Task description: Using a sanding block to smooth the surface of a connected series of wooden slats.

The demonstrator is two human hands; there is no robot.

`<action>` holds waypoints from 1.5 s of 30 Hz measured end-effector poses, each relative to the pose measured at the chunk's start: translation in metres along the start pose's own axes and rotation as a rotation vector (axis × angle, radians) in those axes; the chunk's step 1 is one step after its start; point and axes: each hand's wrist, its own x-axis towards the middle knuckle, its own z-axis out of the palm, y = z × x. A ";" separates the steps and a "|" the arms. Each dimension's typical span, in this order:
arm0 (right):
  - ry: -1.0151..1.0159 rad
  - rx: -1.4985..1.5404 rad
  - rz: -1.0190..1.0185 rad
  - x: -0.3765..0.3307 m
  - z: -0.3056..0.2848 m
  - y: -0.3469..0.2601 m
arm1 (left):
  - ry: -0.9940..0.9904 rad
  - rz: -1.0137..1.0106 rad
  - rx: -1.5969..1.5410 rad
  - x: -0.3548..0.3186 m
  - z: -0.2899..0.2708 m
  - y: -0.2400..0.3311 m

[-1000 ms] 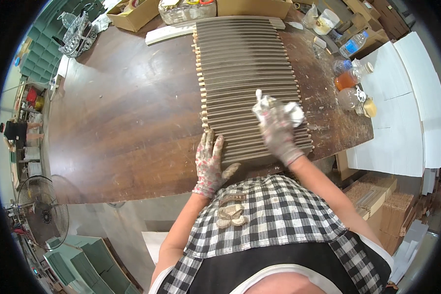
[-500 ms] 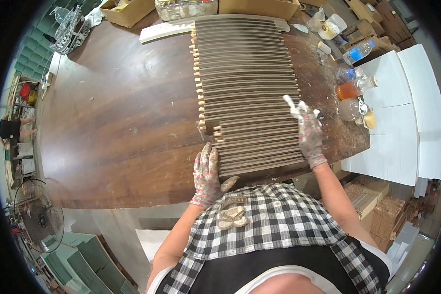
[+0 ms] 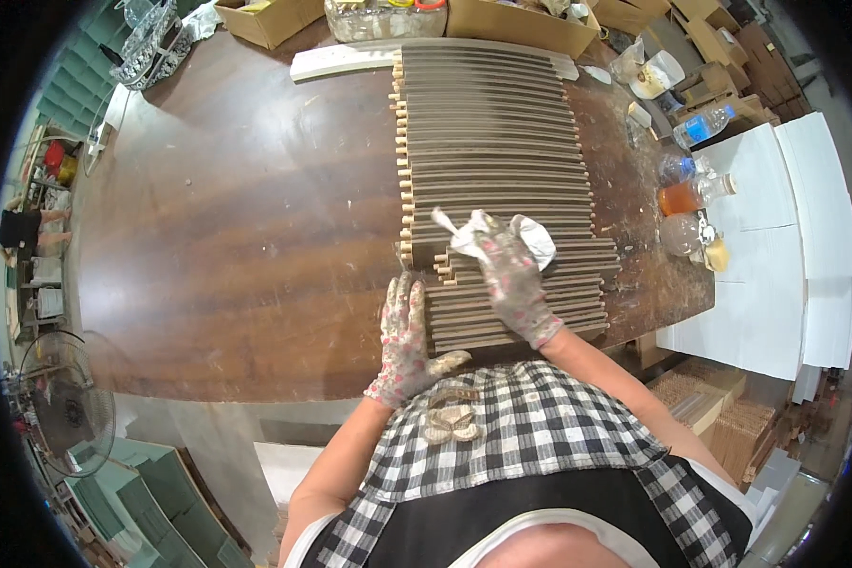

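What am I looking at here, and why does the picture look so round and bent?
No machine here: a person wears a wide fisheye camera on the head, looking down at their own hands, which bends straight edges toward the rim. Both hands wear speckled work gloves. The left hand lies flat at the near left end of a row of dark grey slats packed side by side on a brown wooden table. The right hand presses a crumpled white cloth onto the slats. Small wooden pegs stick out along the slats' left ends. At the table's right edge stand plastic bottles, one with orange liquid. Cardboard boxes sit along the far edge.
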 end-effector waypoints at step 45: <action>0.361 -0.266 0.370 0.012 -0.109 0.186 | -0.013 -0.098 0.283 0.094 -0.008 -0.019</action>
